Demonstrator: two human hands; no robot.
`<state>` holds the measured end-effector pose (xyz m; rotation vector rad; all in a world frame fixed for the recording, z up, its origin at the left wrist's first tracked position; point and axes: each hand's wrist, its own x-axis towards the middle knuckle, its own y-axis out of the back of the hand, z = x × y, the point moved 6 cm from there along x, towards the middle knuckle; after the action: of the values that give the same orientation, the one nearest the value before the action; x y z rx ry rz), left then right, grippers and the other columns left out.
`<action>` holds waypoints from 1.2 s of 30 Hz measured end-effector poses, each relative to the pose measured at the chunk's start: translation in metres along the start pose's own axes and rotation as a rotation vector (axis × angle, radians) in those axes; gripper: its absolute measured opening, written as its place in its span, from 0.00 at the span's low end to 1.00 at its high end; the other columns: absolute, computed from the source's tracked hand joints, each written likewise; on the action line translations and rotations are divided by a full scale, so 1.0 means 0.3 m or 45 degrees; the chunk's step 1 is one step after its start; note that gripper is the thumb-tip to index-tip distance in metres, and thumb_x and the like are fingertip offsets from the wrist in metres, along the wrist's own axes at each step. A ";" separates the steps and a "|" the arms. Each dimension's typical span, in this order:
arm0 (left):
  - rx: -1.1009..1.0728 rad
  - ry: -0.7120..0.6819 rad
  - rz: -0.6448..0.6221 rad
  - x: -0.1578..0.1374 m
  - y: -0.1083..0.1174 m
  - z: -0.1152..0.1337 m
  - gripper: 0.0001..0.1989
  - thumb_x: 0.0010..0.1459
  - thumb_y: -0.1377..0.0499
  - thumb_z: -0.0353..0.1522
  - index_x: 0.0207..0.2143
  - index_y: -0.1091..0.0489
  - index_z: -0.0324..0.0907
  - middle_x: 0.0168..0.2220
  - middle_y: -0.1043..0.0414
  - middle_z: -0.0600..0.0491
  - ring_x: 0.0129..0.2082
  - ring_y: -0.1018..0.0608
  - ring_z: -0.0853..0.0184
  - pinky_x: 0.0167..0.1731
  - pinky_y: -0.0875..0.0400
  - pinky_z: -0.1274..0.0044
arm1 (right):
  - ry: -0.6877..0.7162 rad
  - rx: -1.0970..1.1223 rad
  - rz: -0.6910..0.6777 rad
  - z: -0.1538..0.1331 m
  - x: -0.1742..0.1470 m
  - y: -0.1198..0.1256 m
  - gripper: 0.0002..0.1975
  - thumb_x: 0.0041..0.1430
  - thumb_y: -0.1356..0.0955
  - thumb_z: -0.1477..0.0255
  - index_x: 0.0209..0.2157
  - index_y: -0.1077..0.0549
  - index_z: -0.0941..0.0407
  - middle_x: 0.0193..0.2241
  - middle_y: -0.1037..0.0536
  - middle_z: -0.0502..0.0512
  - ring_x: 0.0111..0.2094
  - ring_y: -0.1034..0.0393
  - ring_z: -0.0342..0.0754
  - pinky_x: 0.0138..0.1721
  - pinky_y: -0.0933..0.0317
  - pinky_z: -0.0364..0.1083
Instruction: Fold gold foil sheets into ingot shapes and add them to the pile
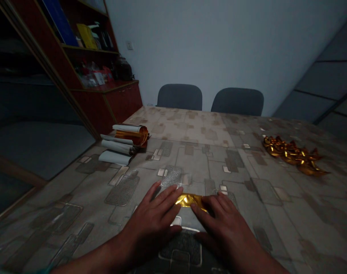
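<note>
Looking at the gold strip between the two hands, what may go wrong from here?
The gold strip looks thin, so uneven pressure from the left hand and right hand might crease it crookedly.
The curled sheets lie near the left edge of the table, so a bump could perhaps push them off.
The shaped gold pieces lie crowded together at the right; a careless arm might crush some.

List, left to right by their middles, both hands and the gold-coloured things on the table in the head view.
Curled stack of grey-and-gold sheets, left hand, narrow gold foil-like strip, right hand, row of shiny gold pointed shapes.
</note>
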<state>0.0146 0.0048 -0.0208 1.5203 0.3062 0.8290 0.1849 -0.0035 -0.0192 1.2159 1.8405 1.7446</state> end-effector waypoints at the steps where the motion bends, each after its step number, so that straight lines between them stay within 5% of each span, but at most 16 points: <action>1: 0.005 0.011 0.009 -0.005 0.002 0.000 0.14 0.65 0.43 0.35 0.51 0.31 0.42 0.61 0.33 0.44 0.62 0.33 0.53 0.61 0.47 0.50 | 0.002 0.008 0.000 0.003 -0.002 -0.001 0.28 0.52 0.25 0.72 0.55 0.29 0.53 0.45 0.24 0.61 0.45 0.31 0.59 0.51 0.40 0.66; 11: 0.087 0.042 0.017 -0.040 0.016 0.004 0.15 0.64 0.43 0.33 0.52 0.31 0.40 0.60 0.31 0.42 0.61 0.31 0.51 0.58 0.40 0.50 | -0.010 0.037 -0.050 0.011 -0.018 -0.004 0.30 0.51 0.26 0.74 0.57 0.31 0.54 0.48 0.25 0.62 0.46 0.32 0.60 0.51 0.39 0.66; 16: 0.028 0.030 0.054 -0.010 0.010 -0.002 0.14 0.66 0.45 0.34 0.52 0.31 0.41 0.60 0.31 0.44 0.62 0.33 0.52 0.61 0.46 0.51 | -0.046 0.068 -0.086 0.011 -0.013 -0.003 0.28 0.52 0.25 0.72 0.56 0.30 0.52 0.48 0.26 0.60 0.47 0.33 0.60 0.52 0.40 0.66; 21: -0.060 -0.058 -0.232 0.034 -0.059 0.007 0.32 0.62 0.39 0.38 0.64 0.45 0.40 0.66 0.41 0.42 0.66 0.38 0.53 0.62 0.46 0.55 | -0.118 0.142 -0.064 0.019 0.005 0.006 0.28 0.57 0.26 0.70 0.58 0.33 0.55 0.47 0.25 0.59 0.46 0.33 0.58 0.52 0.38 0.63; 26: -0.136 -0.030 -0.327 0.016 -0.101 -0.008 0.37 0.61 0.39 0.37 0.67 0.51 0.41 0.68 0.47 0.41 0.68 0.43 0.54 0.63 0.49 0.56 | -0.121 0.070 -0.098 0.025 0.014 -0.005 0.25 0.55 0.25 0.68 0.54 0.29 0.56 0.45 0.24 0.58 0.46 0.33 0.59 0.55 0.44 0.67; 32: -0.224 0.004 -0.246 0.044 -0.072 -0.019 0.25 0.65 0.44 0.37 0.63 0.41 0.46 0.65 0.38 0.46 0.64 0.35 0.56 0.63 0.47 0.59 | -0.150 0.163 -0.091 0.045 0.024 -0.003 0.13 0.61 0.30 0.75 0.47 0.25 0.54 0.41 0.24 0.57 0.43 0.33 0.56 0.48 0.38 0.58; 36: -0.352 0.132 -0.134 0.108 -0.019 -0.048 0.11 0.67 0.46 0.33 0.46 0.26 0.45 0.50 0.24 0.50 0.49 0.25 0.59 0.50 0.34 0.66 | -0.147 0.169 -0.044 0.064 0.047 -0.005 0.09 0.62 0.31 0.77 0.44 0.24 0.53 0.38 0.24 0.56 0.40 0.33 0.54 0.42 0.38 0.53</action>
<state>0.0294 0.0371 -0.0172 1.1967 0.3307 0.8312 0.1901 0.0199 -0.0201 1.2971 1.9227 1.5214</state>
